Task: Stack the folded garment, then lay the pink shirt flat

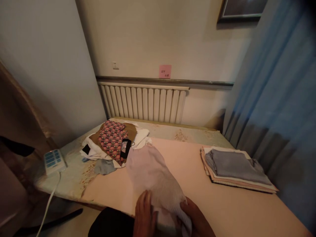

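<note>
A pale lilac garment [158,177], thin and finely textured, is spread lengthwise on the table in front of me, its near end gathered between my hands. My left hand [145,214] lies on the garment's left edge with fingers stretched out and thumb apart. At the near right edge, my right hand [197,217] is closed on the cloth, thumb on top; its other fingers are mostly hidden. The garment's far end touches a loose heap with a red-and-black patterned cloth [111,140], a brown cloth [132,131] and white pieces [95,149].
Folded clothes lie stacked at the right, a grey-blue garment [234,164] on top. A power strip [53,161] with a white cord sits at the table's left corner. Pink sheeting [180,151] covers much of the table. Behind stand a radiator [145,102] and, right, a blue curtain [276,108].
</note>
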Motion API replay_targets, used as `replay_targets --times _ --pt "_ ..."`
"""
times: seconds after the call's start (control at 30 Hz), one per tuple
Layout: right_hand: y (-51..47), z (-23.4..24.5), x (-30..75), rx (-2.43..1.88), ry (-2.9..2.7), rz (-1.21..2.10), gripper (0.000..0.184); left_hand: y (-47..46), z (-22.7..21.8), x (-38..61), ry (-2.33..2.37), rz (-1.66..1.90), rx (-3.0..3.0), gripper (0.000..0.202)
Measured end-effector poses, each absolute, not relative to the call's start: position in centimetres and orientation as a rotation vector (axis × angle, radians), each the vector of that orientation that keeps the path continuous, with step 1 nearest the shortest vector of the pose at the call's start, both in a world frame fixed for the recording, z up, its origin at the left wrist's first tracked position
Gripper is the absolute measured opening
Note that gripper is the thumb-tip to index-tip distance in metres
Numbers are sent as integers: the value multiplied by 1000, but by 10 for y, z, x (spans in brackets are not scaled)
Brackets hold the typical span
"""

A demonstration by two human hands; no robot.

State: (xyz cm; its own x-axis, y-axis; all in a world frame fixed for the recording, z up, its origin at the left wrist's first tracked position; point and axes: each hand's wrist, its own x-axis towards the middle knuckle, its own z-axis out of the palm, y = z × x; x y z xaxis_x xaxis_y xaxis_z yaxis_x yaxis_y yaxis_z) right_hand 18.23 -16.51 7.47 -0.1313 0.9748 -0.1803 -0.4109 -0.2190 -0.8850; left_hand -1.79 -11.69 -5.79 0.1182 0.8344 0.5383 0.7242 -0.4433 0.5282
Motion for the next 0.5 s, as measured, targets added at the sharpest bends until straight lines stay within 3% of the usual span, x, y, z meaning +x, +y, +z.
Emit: replay_targets --times 0.2,0.37,0.5 --pt "-180 114 171 -917 -756 1553 67 -71 -53 -33 1846 1155 2158 65" --pt "-187 137 187 -928 -778 1501 61 -60 -54 -39 1503 1202 2216 45" --pt "-193 152 208 -902 -788 1349 51 -79 -29 -39 1260 1200 2068 39"
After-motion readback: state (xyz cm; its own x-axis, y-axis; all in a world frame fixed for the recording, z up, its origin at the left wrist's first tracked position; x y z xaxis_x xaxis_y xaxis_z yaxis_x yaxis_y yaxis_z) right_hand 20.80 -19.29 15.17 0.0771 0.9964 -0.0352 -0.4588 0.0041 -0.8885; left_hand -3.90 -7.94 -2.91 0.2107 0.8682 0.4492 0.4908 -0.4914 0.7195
